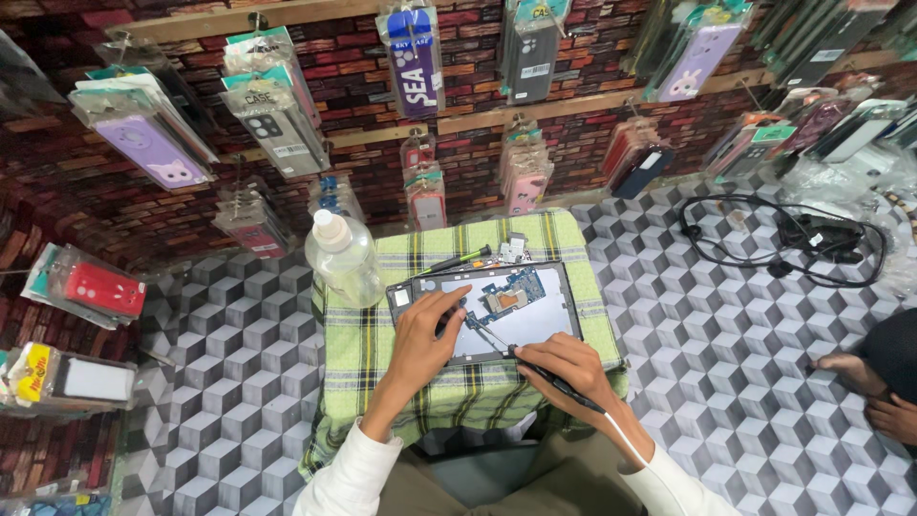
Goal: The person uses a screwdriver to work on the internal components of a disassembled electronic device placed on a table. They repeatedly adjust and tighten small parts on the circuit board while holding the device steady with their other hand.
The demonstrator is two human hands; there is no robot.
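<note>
Just below mid-frame on the checked-cloth counter [363, 363]: opened tablet [485, 311], back cover already off, blue circuit board [506, 291] bared, still seated. Left hand [420, 339] flat on the tablet's left half, fingers [449, 298] spread, gripping nothing. Right hand [564, 368] at its lower edge, fingers closed round a thin probe [492, 336], tip beside the board.

Green-and-yellow plaid cloth [363, 334], grey cube-patterned floor [726, 334], red brick-patterned wall [573, 134], blue circuit board [511, 287].
</note>
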